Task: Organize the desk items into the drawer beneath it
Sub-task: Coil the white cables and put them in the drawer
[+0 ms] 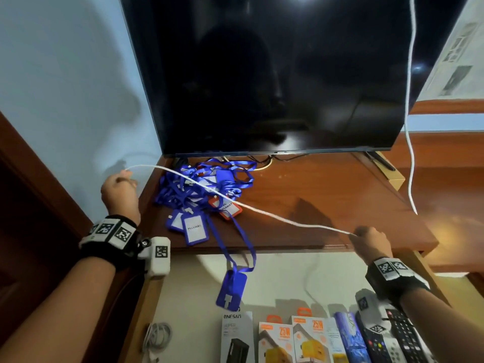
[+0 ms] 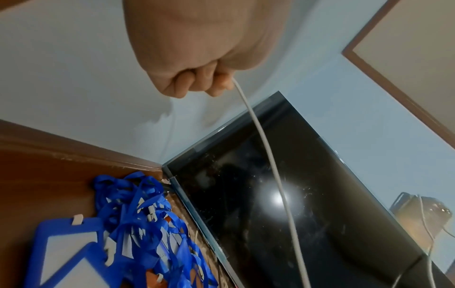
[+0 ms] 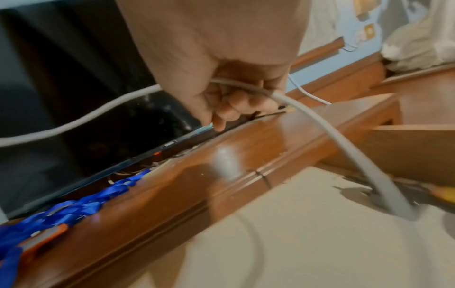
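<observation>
A long white cable (image 1: 275,216) is stretched taut over the wooden desk (image 1: 327,195), between my two hands. My left hand (image 1: 119,187) is beyond the desk's left edge and pinches one end of the cable (image 2: 265,148) in curled fingers (image 2: 197,81). At the desk's front right edge, my right hand (image 1: 369,238) grips the cable (image 3: 98,111) in a fist, and the slack curves down toward the open drawer (image 1: 275,279). Under the cable, a tangle of blue lanyards with badge holders (image 1: 204,187) lies on the desk.
A large dark TV (image 1: 275,74) stands at the back of the desk. One blue badge holder (image 1: 230,289) hangs over the desk edge into the drawer. The drawer holds charger boxes (image 1: 275,341), remotes (image 1: 403,336) and a coiled white cable (image 1: 157,336). Another white cord (image 1: 408,100) dangles at the right.
</observation>
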